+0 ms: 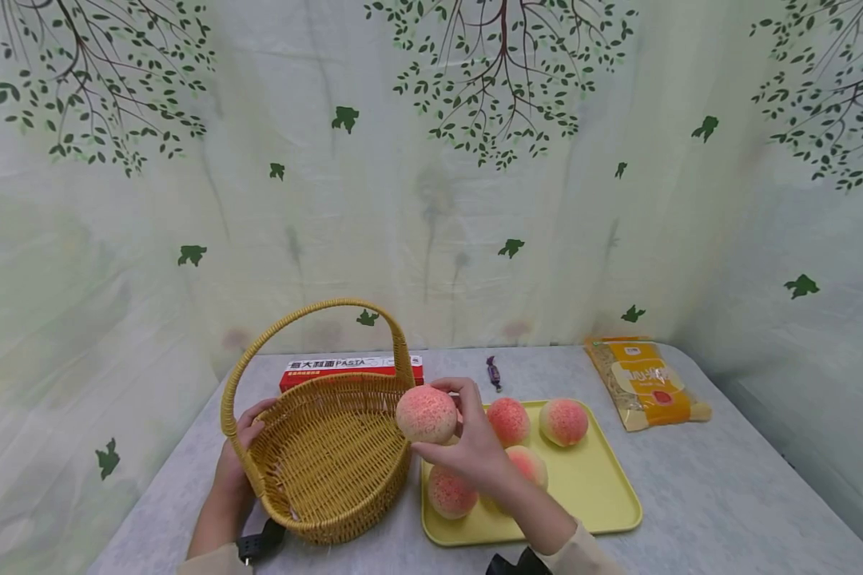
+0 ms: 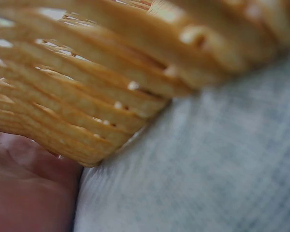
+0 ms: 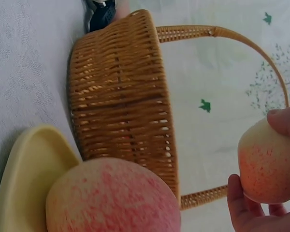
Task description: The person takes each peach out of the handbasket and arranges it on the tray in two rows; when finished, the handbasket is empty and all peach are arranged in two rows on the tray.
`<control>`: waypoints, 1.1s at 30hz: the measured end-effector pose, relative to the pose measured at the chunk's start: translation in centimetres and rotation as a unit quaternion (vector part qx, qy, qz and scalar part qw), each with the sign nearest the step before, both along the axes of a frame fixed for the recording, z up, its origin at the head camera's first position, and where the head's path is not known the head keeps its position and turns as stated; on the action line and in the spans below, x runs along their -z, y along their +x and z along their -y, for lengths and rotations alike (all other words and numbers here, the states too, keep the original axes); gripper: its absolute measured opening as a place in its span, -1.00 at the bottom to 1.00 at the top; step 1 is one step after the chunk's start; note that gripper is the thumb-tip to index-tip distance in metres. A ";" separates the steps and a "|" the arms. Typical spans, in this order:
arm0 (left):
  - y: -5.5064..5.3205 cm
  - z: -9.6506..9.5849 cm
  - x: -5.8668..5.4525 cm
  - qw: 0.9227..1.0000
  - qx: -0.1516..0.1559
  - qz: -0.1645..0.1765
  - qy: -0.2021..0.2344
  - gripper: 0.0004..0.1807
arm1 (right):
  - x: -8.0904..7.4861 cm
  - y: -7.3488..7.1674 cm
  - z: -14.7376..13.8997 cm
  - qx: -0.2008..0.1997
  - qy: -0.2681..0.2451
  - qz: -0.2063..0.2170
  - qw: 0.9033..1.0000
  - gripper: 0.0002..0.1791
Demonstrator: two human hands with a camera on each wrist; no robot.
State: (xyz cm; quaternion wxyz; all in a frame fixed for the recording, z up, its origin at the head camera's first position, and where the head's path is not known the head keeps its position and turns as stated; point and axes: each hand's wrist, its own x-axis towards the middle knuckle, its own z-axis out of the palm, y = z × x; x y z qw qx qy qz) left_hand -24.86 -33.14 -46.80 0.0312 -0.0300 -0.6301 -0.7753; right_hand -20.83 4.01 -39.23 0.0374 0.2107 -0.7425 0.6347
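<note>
My right hand (image 1: pixel 471 443) pinches a pink-and-cream peach (image 1: pixel 426 414) between thumb and fingers, above the tray's left side by the basket's right rim. In the right wrist view, the held peach (image 3: pixel 269 162) appears beside the basket's arched handle. My left hand (image 1: pixel 240 447) holds the left side of the wicker basket (image 1: pixel 331 455) near the handle's base; its palm (image 2: pixel 34 188) lies close against the woven wall (image 2: pixel 77 106). No fruit shows inside the basket. More peaches (image 1: pixel 564 422) lie on the yellow tray (image 1: pixel 590 511), some partly hidden by my right hand and forearm.
Behind the basket lies a red-and-white pasta box (image 1: pixel 403 367). A small purple-wrapped item (image 1: pixel 493 374) sits beyond the tray. At the back right is a yellow food bag (image 1: pixel 647 383). A leaf-patterned curtain (image 1: pixel 431 200) hangs behind the grey table (image 1: pixel 726 495).
</note>
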 end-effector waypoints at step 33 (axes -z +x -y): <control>0.1 0.2 0.1 1.000 -0.006 0.003 -0.009 -0.56 | 1.6 0.7 -11.8 0.120 0.014 0.050 0.991 -0.19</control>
